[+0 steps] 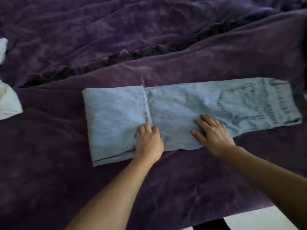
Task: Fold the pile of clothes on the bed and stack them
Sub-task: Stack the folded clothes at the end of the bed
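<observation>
One pair of jeans (pixel 182 105) under left hand (pixel 149 143) and right hand (pixel 214 138), fingers (pixel 201 124) flat, open

bedspread (pixel 149 39): purple, rumpled | floor (pixel 265 219): pale, lower right corner

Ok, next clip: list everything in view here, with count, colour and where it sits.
jeans: one, light blue, flat across the bedspread, leg end folded over at left, waistband at right
bedspread: one, dark purple, rumpled, fills most of the view
white cloth: two patches, white, cut off at the left edge; one garment or two, cannot tell
floor: one strip, pale, bottom right corner
left hand: one, on the jeans at the folded hem
right hand: one, flat on the jeans' middle, fingers spread
</observation>
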Demonstrator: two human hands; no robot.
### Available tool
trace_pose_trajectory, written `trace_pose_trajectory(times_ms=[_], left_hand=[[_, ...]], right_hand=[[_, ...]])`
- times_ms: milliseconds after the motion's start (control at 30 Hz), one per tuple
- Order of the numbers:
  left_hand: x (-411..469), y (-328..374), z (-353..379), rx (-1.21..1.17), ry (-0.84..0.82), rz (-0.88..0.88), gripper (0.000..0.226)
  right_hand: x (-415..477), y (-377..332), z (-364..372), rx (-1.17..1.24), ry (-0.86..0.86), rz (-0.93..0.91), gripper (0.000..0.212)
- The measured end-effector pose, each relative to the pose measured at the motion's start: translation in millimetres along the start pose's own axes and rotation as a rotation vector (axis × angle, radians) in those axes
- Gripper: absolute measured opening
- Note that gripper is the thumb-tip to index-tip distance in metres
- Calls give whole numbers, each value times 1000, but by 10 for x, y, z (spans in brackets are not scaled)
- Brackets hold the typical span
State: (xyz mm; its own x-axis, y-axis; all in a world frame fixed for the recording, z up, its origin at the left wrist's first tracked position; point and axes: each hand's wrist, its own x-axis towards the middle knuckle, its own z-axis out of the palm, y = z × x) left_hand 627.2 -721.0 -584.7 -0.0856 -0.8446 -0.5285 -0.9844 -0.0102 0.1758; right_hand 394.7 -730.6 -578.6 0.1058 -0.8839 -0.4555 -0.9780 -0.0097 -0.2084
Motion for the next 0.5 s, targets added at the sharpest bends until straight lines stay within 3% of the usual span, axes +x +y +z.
trace_pose_trajectory(times_ms=[133,267,300,367,433,500], left_hand=[[-131,283,29,44,45,11,34],[-105,844,-8,-8,214,149,37],[-62,1033,30,-23,241,208,42],[31,1373,176,7,140,266,54],[97,1577,413,104,-16,222,64],[145,1629,599,194,-64,188,68]], right_hand=[[-36,745,-351,45,146,-3,45],[105,1704,-877,55,447,305,49],[132,1965,-980,99,452,417,54],[175,2399,-1087,255,361,593,65],[186,2665,-1063,406,220,643,71],[184,2783,-1008,514,149,625,68]])
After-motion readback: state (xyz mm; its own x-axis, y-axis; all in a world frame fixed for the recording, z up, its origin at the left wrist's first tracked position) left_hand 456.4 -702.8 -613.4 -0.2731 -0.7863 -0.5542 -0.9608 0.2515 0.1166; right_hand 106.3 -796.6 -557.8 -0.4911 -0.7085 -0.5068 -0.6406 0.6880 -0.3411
